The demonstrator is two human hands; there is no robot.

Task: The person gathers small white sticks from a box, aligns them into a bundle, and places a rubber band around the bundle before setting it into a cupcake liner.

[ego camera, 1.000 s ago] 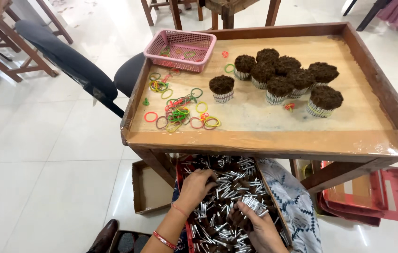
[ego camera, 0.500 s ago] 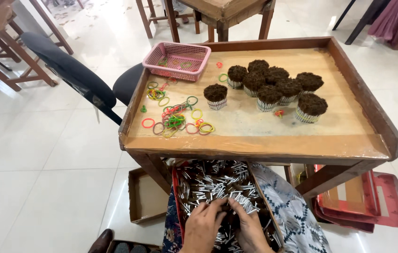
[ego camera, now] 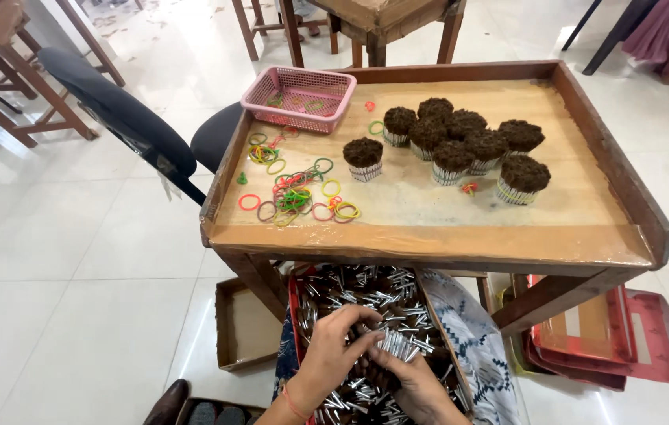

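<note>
On my lap rests a red tray heaped with small silver tubes with dark brown ends. My left hand and my right hand meet over the heap and close together around a bunch of silver tubes. In front of me stands a wooden tray table. Several bundles of tubes, dark tops up, stand on its right half. Loose coloured rubber bands lie scattered on its left half.
A pink plastic basket with a few bands sits at the table's far left corner. A black office chair is to the left. An open cardboard box and red trays lie on the white tiled floor.
My hands have come together over the heap and gathered a bunch of tubes. The camera view has shifted, so the table sits slightly lower and nearer in the frame.
</note>
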